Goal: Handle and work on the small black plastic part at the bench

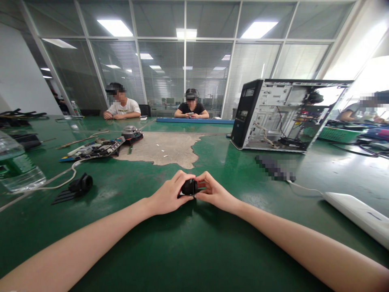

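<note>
Between my hands is a small black rounded part point(189, 187) with a thin upright edge on its right side; its exact kind is not clear. My left hand point(168, 194) curls around it from the left, thumb below and fingers over the top. On the opposite side, my right hand point(215, 194) pinches that thin edge between thumb and fingertips. The part is held close to the green tabletop point(194, 251), and my fingers cover some of it. Further left lies another black part point(80, 184) with a round end and flat prongs.
An opened computer case point(279, 115) stands at the right behind a dark, blurred item point(275, 168). A white power bank point(358, 215) with a cable lies nearer. At left are a water bottle point(20, 166), a circuit board point(91, 150) and a fan cooler point(131, 134). People sit across.
</note>
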Tool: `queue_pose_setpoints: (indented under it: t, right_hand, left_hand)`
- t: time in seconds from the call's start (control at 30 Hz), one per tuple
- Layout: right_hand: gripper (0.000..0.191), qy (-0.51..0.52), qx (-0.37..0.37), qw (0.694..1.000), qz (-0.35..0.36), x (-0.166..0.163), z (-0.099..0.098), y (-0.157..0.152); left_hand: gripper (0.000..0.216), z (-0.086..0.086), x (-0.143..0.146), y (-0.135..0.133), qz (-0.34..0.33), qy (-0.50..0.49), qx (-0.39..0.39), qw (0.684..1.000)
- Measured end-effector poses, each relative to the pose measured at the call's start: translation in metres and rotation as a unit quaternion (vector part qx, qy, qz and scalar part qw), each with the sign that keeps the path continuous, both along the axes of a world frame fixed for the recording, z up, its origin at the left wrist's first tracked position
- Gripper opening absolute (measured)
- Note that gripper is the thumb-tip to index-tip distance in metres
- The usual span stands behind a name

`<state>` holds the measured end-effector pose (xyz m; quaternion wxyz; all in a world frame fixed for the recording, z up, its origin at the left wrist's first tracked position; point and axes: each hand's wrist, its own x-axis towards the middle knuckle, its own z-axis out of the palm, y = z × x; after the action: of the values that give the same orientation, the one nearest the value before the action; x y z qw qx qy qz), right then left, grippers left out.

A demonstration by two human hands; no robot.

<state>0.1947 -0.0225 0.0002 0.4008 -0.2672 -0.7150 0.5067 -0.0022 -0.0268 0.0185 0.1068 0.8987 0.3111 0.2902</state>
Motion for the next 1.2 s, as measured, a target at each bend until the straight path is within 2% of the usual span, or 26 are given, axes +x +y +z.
queue_pose_setpoints:
  t: [0.2,0.37,0.63,0.83,1.0,1.07,1.2]
  right_hand:
    - [0.019,-0.004,0.002,0.999,-0.048,-0.0030,0.0006,-0.0010]
    - [0.027,-0.020,0.001,0.998,-0.062,-0.0030,0.0007,0.0001]
    - [0.031,0.000,0.000,1.000,-0.013,-0.0010,-0.0005,-0.0016]
    - [0.019,-0.011,0.020,0.998,-0.059,-0.0022,-0.0009,-0.0009]
    - [0.030,-0.031,0.004,0.998,-0.054,-0.0013,-0.0015,-0.0001]
    - [0.028,-0.030,0.001,0.999,-0.039,-0.0005,-0.0008,-0.0003]
    - [0.036,-0.009,-0.011,1.000,-0.003,0.0014,0.0005,-0.0007]
  left_hand:
    - [0.048,0.0014,0.0001,-0.0016,0.006,0.006,-0.006,1.000]
    - [0.048,0.0023,0.0000,-0.0021,0.003,0.002,-0.007,1.000]
    - [0.046,-0.0008,-0.0003,0.0007,0.001,0.004,-0.002,1.000]
    - [0.048,-0.0003,0.0005,0.0002,0.008,0.006,-0.006,1.000]
    - [0.049,0.0010,0.0010,-0.0006,0.004,0.000,-0.013,1.000]
    - [0.049,0.0011,0.0009,-0.0002,0.002,0.000,-0.013,1.000]
    - [0.047,0.0009,0.0004,0.0008,0.000,0.003,-0.007,1.000]
